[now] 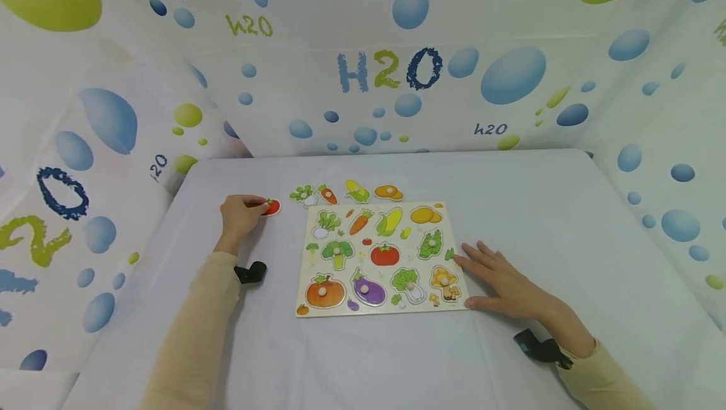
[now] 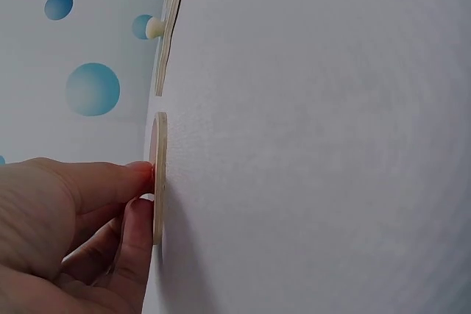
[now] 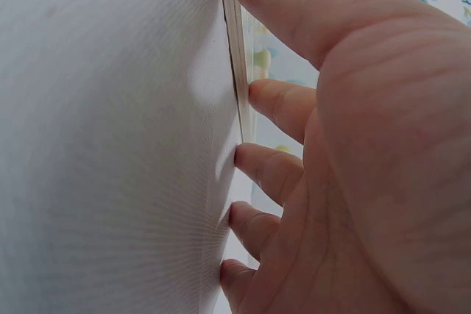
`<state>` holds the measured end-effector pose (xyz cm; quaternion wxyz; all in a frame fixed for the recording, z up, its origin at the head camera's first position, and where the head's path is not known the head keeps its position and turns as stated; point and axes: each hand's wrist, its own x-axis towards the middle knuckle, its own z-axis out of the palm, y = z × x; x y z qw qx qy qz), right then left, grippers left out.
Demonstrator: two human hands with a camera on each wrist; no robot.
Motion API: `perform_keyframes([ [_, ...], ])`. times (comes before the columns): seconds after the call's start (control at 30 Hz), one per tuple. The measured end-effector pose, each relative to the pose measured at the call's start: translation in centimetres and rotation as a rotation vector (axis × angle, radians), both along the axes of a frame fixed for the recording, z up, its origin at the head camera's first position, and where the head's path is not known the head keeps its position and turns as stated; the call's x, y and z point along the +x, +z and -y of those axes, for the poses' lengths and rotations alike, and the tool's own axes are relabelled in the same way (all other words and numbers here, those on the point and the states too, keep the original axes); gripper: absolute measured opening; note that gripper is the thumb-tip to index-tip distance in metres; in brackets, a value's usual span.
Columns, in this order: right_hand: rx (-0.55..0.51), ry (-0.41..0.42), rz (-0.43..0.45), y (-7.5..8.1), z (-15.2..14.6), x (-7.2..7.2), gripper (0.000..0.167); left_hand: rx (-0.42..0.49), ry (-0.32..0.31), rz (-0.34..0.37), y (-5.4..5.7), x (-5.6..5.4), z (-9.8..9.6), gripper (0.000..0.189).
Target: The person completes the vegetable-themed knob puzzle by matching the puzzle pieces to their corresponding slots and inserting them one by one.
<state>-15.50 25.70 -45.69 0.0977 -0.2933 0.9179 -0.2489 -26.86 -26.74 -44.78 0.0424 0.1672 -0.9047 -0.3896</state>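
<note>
With thumb and fingers, my left hand (image 1: pixel 240 218) pinches a tomato puzzle piece (image 1: pixel 273 207) at the left of the table. Seen edge-on in the left wrist view, that wooden piece (image 2: pixel 160 182) is close to the white cloth; whether it touches cannot be told. The vegetable puzzle board (image 1: pixel 351 271) lies in the middle. Spread fingers of my right hand (image 1: pixel 507 284) rest at the board's right edge, thumb and index finger touching it. The board's tomato slot (image 1: pixel 385 255) shows a printed tomato without a knob.
Behind the board lie a radish piece (image 1: pixel 304 195), a carrot piece (image 1: pixel 328 194), a corn piece (image 1: pixel 357 191) and a potato piece (image 1: pixel 389 193). Knobbed pieces such as the pumpkin (image 1: pixel 325 291) and eggplant (image 1: pixel 368 289) sit in the board. A patterned curtain (image 1: pixel 363 38) stands behind the table.
</note>
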Motion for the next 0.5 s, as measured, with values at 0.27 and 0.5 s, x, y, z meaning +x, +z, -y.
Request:
perform_keyframes([
  [0.27,0.006,0.006,0.003,0.1,0.2,0.0,0.078,-0.008,-0.005,-0.026,0.4,0.5,-0.1,0.029],
  [0.5,0.013,0.007,-0.002,0.1,0.0,-0.1,0.078,-0.066,-0.08,-0.134,2.3,1.2,-2.6,0.026],
])
